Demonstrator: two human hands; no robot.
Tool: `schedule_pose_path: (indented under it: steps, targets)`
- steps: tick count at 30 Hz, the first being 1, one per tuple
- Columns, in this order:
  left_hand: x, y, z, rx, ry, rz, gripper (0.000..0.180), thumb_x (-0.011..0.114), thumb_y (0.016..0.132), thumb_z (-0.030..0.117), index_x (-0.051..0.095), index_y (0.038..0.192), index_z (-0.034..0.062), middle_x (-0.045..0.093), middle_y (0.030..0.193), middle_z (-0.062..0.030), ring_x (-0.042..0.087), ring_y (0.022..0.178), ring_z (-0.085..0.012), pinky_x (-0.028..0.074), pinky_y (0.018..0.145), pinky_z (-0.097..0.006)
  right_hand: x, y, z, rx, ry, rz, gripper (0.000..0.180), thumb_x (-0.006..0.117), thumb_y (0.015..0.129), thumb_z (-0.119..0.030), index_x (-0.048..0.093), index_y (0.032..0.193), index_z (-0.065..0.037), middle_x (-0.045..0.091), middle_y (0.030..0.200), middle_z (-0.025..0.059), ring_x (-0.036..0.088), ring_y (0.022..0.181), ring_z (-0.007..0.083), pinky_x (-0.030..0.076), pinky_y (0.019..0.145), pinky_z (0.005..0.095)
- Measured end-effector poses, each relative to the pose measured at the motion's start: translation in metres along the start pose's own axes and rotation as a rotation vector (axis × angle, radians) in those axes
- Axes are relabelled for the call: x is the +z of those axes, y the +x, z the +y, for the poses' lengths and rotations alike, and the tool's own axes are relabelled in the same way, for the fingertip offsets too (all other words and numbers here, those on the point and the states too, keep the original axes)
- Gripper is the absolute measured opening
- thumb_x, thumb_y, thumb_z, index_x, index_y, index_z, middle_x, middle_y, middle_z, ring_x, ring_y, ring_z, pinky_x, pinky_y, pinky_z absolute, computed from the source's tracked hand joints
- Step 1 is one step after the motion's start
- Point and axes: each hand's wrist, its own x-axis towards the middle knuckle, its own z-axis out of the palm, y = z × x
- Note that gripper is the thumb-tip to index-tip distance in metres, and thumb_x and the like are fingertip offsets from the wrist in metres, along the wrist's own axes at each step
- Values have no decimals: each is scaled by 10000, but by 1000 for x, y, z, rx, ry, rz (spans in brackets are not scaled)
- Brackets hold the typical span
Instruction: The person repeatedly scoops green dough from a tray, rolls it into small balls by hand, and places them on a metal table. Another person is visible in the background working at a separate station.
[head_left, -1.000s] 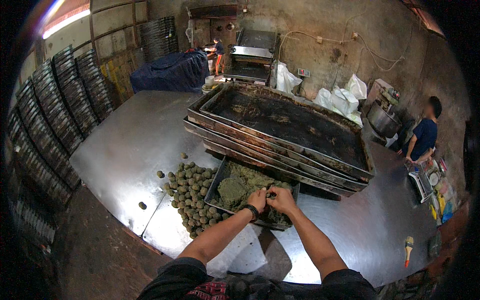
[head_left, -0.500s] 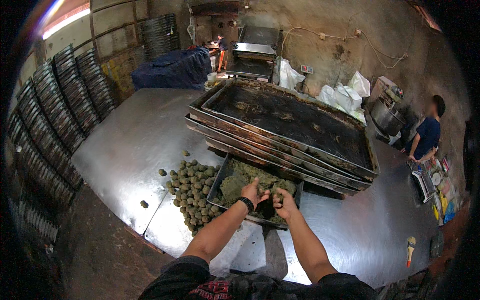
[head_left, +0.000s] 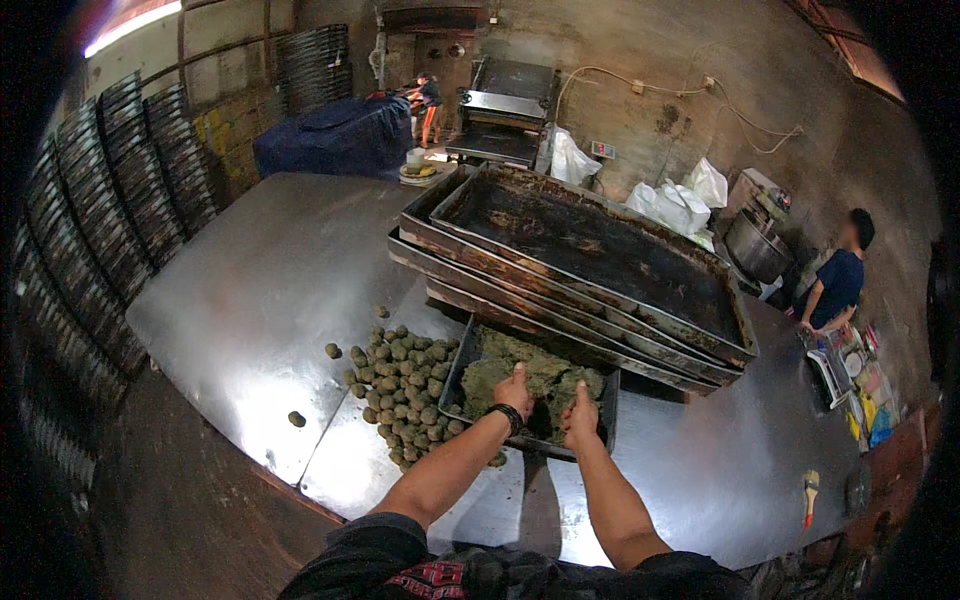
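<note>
My left hand [head_left: 514, 393] is over a dark rectangular tray [head_left: 456, 373] of greenish-brown paste [head_left: 530, 352]. Its thumb points up and away, while the other fingers are mostly hidden behind the hand. Facing it across a dark, scraped patch of the tray, my right hand [head_left: 580, 415] has its thumb raised and its fingers curled in at the tray's near right side. Whatever those fingers hold, if anything, is hidden. Left of the tray lies a heap of small rolled balls [head_left: 402, 388] of the same colour. A few balls sit apart, one of them a single ball [head_left: 297, 419] further left.
Large blackened baking trays [head_left: 590, 240] are stacked just beyond the paste tray on the metal table [head_left: 240, 290]. A brush [head_left: 809, 497] and a scale [head_left: 826, 378] lie at the right. Beyond the right edge stands a person [head_left: 838, 280]; another person [head_left: 429, 108] is far back. Racks [head_left: 120, 170] line the left.
My right hand has drawn slightly down and right, away from the paste it was gripping. My left hand's spread fingers have turned out of sight. The whole view has shifted a little.
</note>
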Motion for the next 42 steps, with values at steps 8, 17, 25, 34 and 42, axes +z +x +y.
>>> schedule_pose_path:
  steps: [8,17,25,34,42]
  targets:
    - [-26,-7,28,-48,14,-306,328,457,897,401,525,837,86,552,688,-40,404,433,-134,258,356,-250,10,-16,-14,-125,-53,-152,290,543,857,-387,484,806,-108,557,716,64,390,470,119,317,427,244]
    - [-10,-17,20,-72,82,-215,385,468,884,440,521,723,94,517,582,-38,388,416,-138,258,359,-285,18,-17,2,-85,32,-78,383,550,824,-468,471,733,-104,453,544,37,418,432,135,305,387,256]
    - [9,27,-35,191,207,38,319,466,892,347,514,817,41,512,646,-64,448,483,-147,370,439,-338,-11,-15,-21,-388,-640,-443,300,634,801,-244,610,1008,-28,622,966,67,579,764,155,455,600,315]
    - [29,32,-62,521,580,130,378,427,893,406,458,812,38,443,599,-79,486,480,-193,392,442,-361,-23,13,-46,-825,-1101,-624,282,668,687,-178,641,888,18,660,809,94,612,693,189,477,630,332]
    - [41,-17,-7,60,10,-150,191,517,892,241,476,802,76,510,663,-46,459,498,-116,349,392,-277,-43,46,-28,156,142,-627,126,602,771,-138,541,866,-82,573,777,33,532,591,131,382,452,240]
